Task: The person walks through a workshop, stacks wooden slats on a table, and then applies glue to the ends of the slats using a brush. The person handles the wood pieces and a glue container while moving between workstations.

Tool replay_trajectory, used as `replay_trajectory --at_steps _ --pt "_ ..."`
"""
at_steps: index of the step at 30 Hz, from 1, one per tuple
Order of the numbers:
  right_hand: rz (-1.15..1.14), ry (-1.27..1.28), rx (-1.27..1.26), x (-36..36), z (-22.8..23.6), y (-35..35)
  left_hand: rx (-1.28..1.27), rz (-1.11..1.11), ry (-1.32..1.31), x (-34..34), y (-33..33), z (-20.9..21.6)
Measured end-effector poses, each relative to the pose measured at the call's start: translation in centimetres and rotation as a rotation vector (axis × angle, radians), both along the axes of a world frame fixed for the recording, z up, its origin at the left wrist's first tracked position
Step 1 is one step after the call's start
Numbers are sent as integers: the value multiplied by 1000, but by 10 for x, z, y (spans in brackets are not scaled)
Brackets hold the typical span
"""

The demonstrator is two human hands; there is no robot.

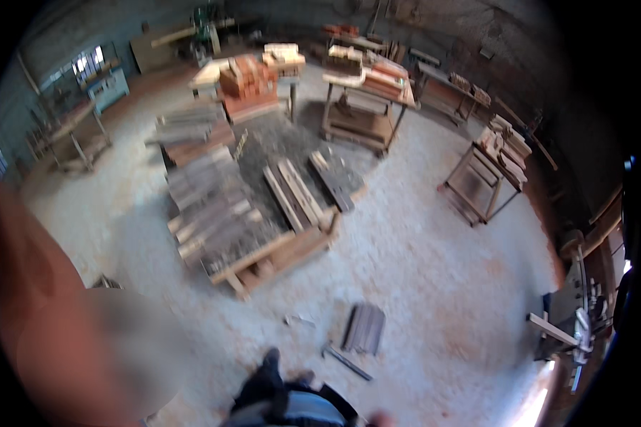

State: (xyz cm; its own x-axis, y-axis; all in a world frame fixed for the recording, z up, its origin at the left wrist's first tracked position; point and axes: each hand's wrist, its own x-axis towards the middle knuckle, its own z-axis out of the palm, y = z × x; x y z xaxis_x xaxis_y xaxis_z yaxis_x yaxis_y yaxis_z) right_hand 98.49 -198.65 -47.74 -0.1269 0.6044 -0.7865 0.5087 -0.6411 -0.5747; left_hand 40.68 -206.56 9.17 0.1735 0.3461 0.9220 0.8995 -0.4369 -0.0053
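Very close on the left, my left arm and hand (39, 306) show as a large blurred skin-coloured shape; the fingers cannot be made out. At the bottom edge, a small blurred bit of my right hand (381, 418) shows beside my clothing, its fingers out of sight. In front of my feet, a hammer (347, 361) lies on the pale floor. Just beyond it sits a small bundle of dark wooden slats (365, 329). A small light-coloured item (299, 321) lies to their left, too blurred to name. Neither hand visibly touches any of these.
A low worktable (263, 249) ahead carries rows of grey-brown boards (210, 188). Behind it stand reddish wood blocks (246, 78) and a wheeled cart (363, 114) with timber. Another wood-laden stand (488, 174) is to the right. Machinery (573, 320) lines the right wall.
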Motion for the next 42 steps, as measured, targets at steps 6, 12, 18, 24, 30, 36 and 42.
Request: replay_trajectory --at_steps 6,12,18,24,30,36,42 --pt "-88 -5 -57 -5 36 18 -41 -46 -242 -31 -6 14" --pt "-28 131 17 -64 6 -15 -201 -180 -354 -17 59 5" --pt "-219 164 23 -104 32 -91 -488 -396 -390 9 122 -15" --pt "-319 129 -75 -119 29 -147 -397 -442 -376 1 123 -5" --pt "-387 111 -129 -117 23 -197 -264 -534 -262 31 73 12" --pt "-187 186 -72 -93 20 -135 -190 -359 -198 61 14 24" --pt "-131 141 -14 -94 -3 -50 -46 -177 -181 -12 5 6"
